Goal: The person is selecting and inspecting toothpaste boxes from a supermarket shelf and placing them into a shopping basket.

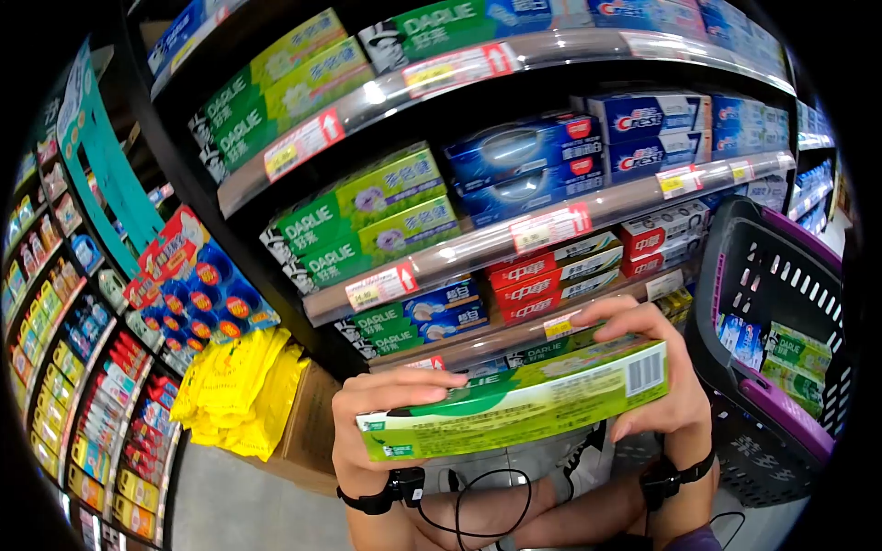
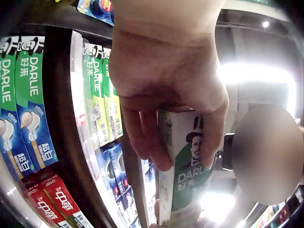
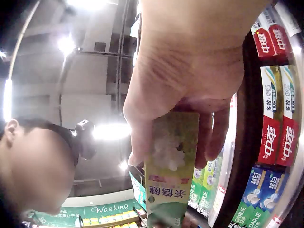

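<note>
A green Darlie toothpaste box (image 1: 528,404) lies lengthwise between my two hands in the head view, a printed side and barcode facing the camera. My left hand (image 1: 366,397) grips its left end, fingers over the top edge. With thumb and fingers, my right hand (image 1: 678,390) holds the opposite end. The left wrist view shows the end of the toothpaste box (image 2: 187,175) between fingers and thumb, with the Darlie figure visible. A white-flower face of the toothpaste box (image 3: 172,161) appears under the right hand in the right wrist view.
Shelves ahead carry Darlie boxes (image 1: 367,216), Crest boxes (image 1: 643,133) and red toothpaste boxes (image 1: 528,289). At the right stands a dark shopping basket (image 1: 735,266) with several toothpaste boxes (image 1: 799,363) inside. Yellow bags (image 1: 239,390) lie on a cardboard box (image 1: 312,418) at left.
</note>
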### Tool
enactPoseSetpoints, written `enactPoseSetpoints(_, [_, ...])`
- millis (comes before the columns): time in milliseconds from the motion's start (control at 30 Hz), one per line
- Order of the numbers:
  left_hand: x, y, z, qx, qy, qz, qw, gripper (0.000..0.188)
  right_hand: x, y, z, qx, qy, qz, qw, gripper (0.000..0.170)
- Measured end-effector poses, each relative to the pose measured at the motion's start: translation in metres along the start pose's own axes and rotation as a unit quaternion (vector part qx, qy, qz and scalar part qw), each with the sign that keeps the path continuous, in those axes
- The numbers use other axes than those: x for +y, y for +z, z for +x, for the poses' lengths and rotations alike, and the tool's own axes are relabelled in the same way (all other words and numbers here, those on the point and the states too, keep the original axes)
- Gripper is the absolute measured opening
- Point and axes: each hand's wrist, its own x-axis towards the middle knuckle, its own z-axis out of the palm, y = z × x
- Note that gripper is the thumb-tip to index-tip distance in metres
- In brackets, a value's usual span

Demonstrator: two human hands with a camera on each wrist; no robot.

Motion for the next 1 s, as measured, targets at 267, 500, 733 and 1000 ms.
enactPoseSetpoints(267, [0.009, 0.006, 0.011, -0.062, -0.043, 0.021, 0.997, 0.067, -0.015, -0.018, -0.008, 0.003, 0.028, 0.023, 0.999, 0.050])
enactPoseSetpoints(500, [0.030, -0.012, 0.027, -0.223, -0.199, 0.039, 0.954, 0.099, -0.022, -0.023, -0.009, 0.043, -0.009, -0.006, 0.999, 0.043])
enactPoseSetpoints(733, [0.071, -0.012, 0.058, -0.362, -0.178, 0.323, 0.856, 0.096, -0.047, -0.023, -0.006, 0.011, -0.077, -0.152, 0.985, 0.039])
enactPoseSetpoints(1000, [0.060, 0.049, 0.081, -0.368, -0.085, 0.279, 0.883, 0.093, -0.065, -0.001, -0.006, 0.003, -0.151, -0.237, 0.960, 0.033])
